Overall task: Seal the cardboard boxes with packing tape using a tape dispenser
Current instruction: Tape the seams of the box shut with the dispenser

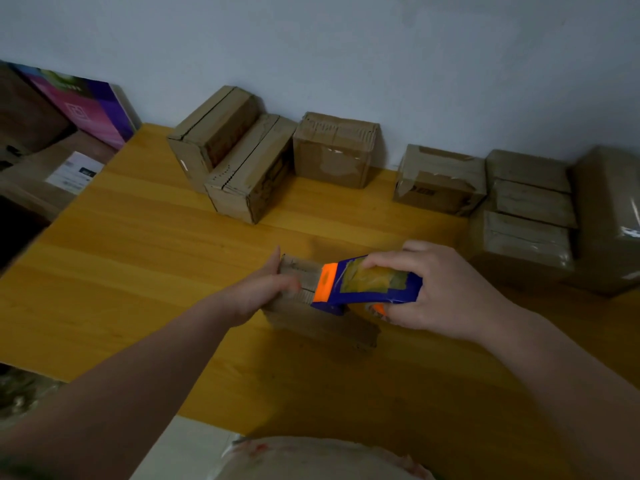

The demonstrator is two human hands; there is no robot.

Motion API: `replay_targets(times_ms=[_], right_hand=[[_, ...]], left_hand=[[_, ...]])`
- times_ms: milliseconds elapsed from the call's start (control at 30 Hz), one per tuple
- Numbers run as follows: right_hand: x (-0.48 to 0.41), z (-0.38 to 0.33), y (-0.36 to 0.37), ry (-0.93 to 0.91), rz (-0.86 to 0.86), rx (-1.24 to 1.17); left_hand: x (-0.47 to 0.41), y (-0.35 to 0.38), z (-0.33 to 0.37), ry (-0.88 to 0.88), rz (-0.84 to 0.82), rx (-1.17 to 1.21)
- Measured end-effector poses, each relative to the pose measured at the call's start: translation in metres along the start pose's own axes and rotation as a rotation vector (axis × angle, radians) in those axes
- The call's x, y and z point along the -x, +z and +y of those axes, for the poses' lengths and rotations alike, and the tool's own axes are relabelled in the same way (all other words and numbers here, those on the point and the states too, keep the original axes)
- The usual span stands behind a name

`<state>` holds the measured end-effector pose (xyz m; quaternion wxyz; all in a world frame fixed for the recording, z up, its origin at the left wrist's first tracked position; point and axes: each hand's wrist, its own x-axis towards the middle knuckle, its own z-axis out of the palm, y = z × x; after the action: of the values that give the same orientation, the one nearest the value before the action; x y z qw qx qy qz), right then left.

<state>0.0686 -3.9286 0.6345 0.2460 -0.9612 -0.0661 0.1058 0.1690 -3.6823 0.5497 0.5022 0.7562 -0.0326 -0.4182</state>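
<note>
Box looks small, light, a bit crushable, sitting near the middle of the worktop, so it'll likely skid unless pinned. Left hand grips its left end, right hand wraps the blue-orange tape dispenser on top. I'd hold the stiff corners, not the flaps.

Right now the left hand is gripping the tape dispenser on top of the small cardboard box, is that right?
Not quite: the head view shows the right hand gripping the tape dispenser on top of the small cardboard box; the left hand holds the box's end.
</note>
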Motion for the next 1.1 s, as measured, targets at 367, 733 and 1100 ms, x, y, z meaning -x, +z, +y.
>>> replay_targets(times_ms=[367,733,1100], right_hand=[[0.005,0.004,0.000,-0.027,0.007,-0.051],[0.059,0.061,-0.013,0.012,-0.097,-0.077],[0.065,0.064,0.013,0.001,0.023,-0.121]], left_hand=[[-0.011,0.030,-0.011,0.481,0.175,-1.263],[-0.014,0.034,-0.015,0.438,0.227,-1.405],[-0.003,0.073,-0.010,0.536,0.148,-1.420]])
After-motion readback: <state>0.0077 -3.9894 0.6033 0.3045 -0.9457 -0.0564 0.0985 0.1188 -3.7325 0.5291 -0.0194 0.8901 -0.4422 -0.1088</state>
